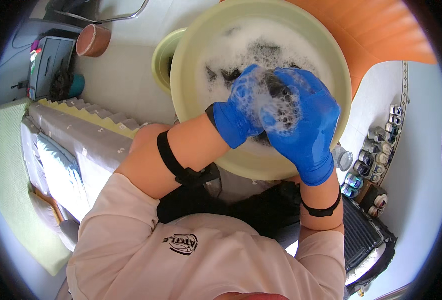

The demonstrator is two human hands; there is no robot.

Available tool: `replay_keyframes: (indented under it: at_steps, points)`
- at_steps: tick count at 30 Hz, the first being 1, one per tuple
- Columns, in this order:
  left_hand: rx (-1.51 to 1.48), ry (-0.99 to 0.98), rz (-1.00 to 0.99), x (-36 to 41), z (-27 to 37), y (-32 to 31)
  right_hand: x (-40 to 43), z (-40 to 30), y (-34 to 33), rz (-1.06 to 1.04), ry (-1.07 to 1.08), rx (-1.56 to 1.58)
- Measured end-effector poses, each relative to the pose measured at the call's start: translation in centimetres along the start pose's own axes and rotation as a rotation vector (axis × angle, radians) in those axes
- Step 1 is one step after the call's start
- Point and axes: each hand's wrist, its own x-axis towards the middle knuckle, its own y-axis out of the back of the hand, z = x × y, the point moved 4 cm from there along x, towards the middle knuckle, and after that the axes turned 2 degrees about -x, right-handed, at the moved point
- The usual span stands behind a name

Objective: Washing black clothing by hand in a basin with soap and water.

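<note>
A large pale yellow-green basin (185, 80) stands before me, filled with white suds (228, 45). My left hand (239, 108) and my right hand (308, 120) both wear blue rubber gloves and meet above the suds. Foam coats the left glove and the fingers of the right. Between them they squeeze a wet dark cloth (276, 87), bunched up and partly hidden by foam and the gloves. More dark fabric (230, 75) pokes through the suds beyond my left hand. Just what kind of item the cloth is cannot be told.
A second, smaller basin (161, 60) sits partly behind the large one. An orange sofa (378, 33) borders it at the far right. Shoes (373, 157) line the right wall, near a black suitcase (361, 232). A bed (78, 127) stands left; a brown bin (93, 40) lies farther off.
</note>
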Motion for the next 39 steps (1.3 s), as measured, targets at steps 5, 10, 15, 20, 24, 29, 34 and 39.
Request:
replay_keyframes:
  at_steps: [5, 10, 15, 20, 24, 29, 34, 39]
  points:
    - [0.711, -0.247, 0.194, 0.1, 0.1, -3.5, 0.0, -1.2, 0.6, -0.055, -0.090, -0.192]
    - [0.526, -0.381, 0.312, -0.1, 1.5, -4.5, -1.7, 3.7, -0.5, 0.262, -0.681, 0.753]
    - [1.325, -0.946, 0.452, -1.6, 1.6, -6.7, -2.8, 6.3, -1.7, 0.455, -0.955, 1.264]
    - [1.562, -0.956, 0.414, -1.9, 2.2, -6.0, -2.3, 4.9, -1.5, 0.282, -0.733, 0.937]
    - [0.429, -0.389, 0.202, -0.4, 1.3, -3.6, -1.6, 3.3, -1.3, 0.224, -0.362, 0.497]
    - [0.006, -0.242, 0.218, -0.2, 0.2, -2.4, -1.3, 2.3, -1.2, 0.171, -0.166, 0.159]
    - [-0.119, -0.069, 0.086, 0.0, 0.8, 0.1, -1.0, 1.4, -1.3, 0.187, 0.023, 0.046]
    - [-0.064, -0.138, 0.196, 0.2, 0.4, -2.0, -0.8, 0.7, -0.9, 0.056, -0.216, -0.022]
